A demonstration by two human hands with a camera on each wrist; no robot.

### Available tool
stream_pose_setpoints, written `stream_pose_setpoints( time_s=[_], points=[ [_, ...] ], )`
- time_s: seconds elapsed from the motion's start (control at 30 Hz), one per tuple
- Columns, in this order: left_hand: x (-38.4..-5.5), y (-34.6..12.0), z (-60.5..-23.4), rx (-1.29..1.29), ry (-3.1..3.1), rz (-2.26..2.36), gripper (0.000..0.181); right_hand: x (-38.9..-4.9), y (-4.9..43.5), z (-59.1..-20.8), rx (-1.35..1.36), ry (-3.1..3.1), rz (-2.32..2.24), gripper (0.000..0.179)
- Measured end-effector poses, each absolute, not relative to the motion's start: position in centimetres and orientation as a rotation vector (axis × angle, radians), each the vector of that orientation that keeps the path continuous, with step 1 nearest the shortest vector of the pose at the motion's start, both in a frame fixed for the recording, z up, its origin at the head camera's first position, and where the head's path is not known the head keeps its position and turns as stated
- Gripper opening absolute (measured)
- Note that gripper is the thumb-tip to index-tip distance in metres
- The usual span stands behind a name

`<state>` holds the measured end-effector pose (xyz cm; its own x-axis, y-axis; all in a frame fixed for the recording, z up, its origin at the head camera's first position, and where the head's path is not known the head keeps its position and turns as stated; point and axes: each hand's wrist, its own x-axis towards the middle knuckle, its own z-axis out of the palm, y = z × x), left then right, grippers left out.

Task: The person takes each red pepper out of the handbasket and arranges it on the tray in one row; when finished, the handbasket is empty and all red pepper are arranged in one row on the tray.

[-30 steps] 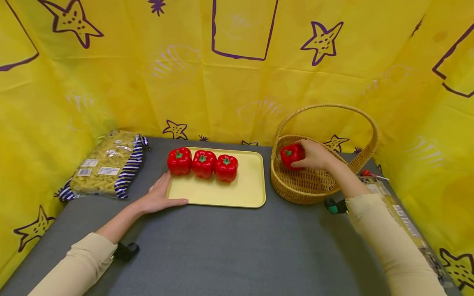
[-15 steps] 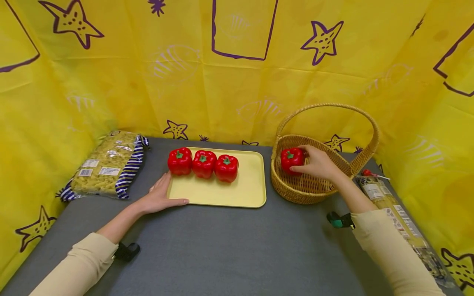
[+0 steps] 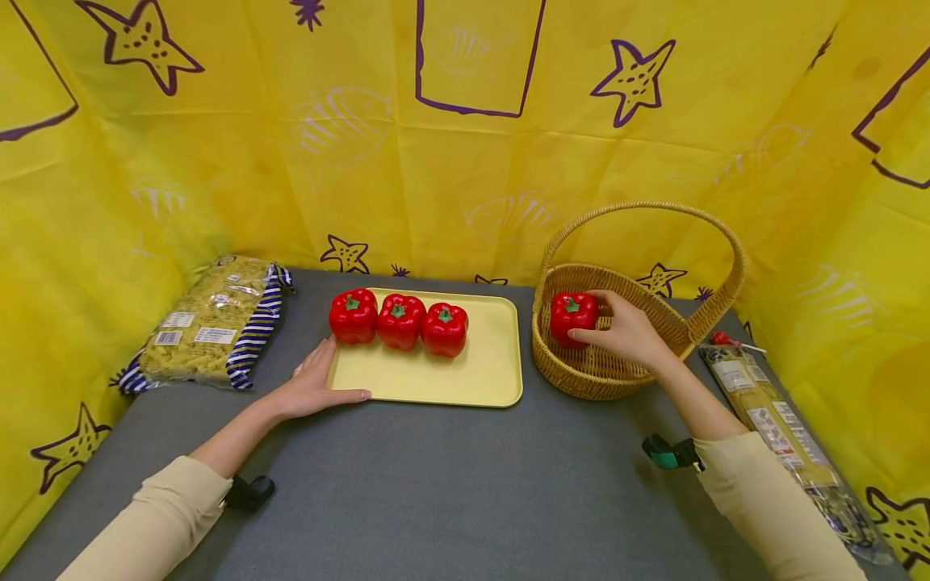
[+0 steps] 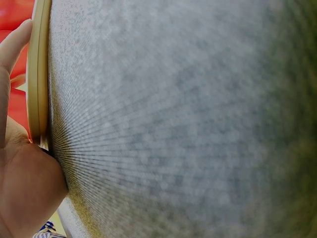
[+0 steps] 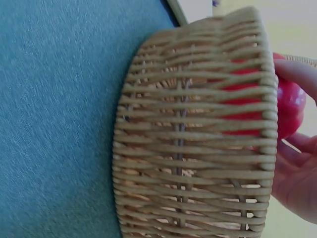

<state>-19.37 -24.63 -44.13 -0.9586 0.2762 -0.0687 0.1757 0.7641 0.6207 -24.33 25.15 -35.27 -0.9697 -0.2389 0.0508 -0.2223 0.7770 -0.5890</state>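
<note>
A grey desk (image 3: 450,484) with a felt-like top is enclosed on three sides by a yellow cloth backdrop (image 3: 465,177). The cloth bears purple stars, rectangles and faint shell prints. Light is even and bright.

Head overlooks table; wrist views hug tray (image 4: 37,74), basket (image 5: 198,139)

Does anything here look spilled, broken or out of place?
Nothing stands out. Three peppers sit in a neat row on the tray, the right hand grips a fourth pepper in the upright basket.
</note>
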Motion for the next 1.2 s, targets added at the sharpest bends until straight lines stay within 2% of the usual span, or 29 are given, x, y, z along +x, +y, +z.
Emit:
stream_pose_setpoints(
  time_s=[0.73,1.2],
  points=[
    [-19.3,-24.6,-44.0,0.357,2.797,0.964,0.119,-21.8,24.1,-34.4,-0.211,2.809,-1.275,0.083],
    [-19.3,-24.6,-43.9,0.356,2.782,0.968,0.118,-20.8,22.5,-33.5,-0.261,2.739,-1.481,0.085]
  ],
)
